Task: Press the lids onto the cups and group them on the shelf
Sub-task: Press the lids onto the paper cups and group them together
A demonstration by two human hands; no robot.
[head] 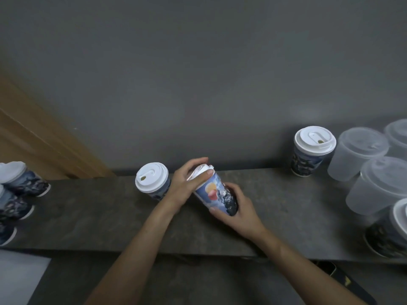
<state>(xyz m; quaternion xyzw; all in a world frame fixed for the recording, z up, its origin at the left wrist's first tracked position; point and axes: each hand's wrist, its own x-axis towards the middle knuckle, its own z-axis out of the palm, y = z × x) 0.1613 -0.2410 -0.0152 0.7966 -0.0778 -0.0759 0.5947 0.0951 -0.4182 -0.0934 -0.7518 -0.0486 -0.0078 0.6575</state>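
The blue printed paper cup (217,194) was tilted just above the dark stone shelf (99,212). My right hand (237,208) gripped its base, fingers wrapped round it. My left hand (185,188) curled its fingers over the white plastic lid (203,169). A second lidded printed cup (152,178) stood just beside my left hand, and frosted plastic tubs (356,150) clustered at the far right.

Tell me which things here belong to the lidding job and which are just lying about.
Job: tilted cup, white lid, left hand, right hand, lidded cup beside them, lidded cup at right, shelf; frosted cups probably.
Lying about: wooden trim, dark object below shelf.
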